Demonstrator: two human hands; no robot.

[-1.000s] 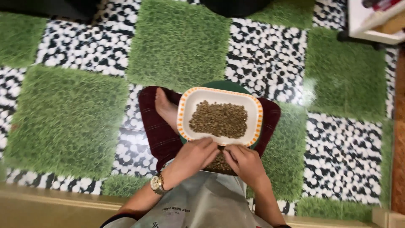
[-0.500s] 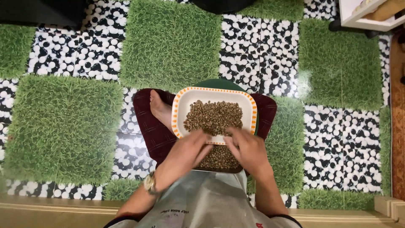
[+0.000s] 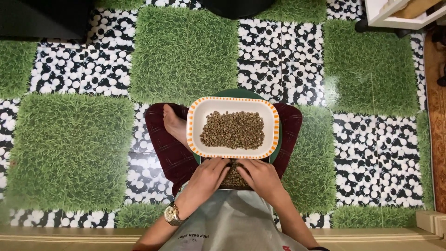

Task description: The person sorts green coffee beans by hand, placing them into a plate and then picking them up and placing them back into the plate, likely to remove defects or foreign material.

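A white rectangular tray (image 3: 195, 122) with an orange dotted rim rests on my crossed legs and holds a spread of small brown-green beans (image 3: 233, 129). Just below the tray's near edge sits a darker container with more beans (image 3: 235, 178). My left hand (image 3: 208, 174), with a gold watch at the wrist, and my right hand (image 3: 261, 177) lie side by side on that lower container, fingertips among its beans. Whether either hand pinches any beans is hidden.
My legs in dark red cloth (image 3: 168, 148) and a bare foot (image 3: 174, 123) lie under the tray. The floor is a checker of green grass mats (image 3: 183, 51) and black-and-white pebble tiles (image 3: 278, 46). A white shelf corner (image 3: 395, 18) stands at the top right.
Half a second ago both hands reached onto the white tray's near edge among its beans; now they have drawn back to the lower container. The view shifted slightly.
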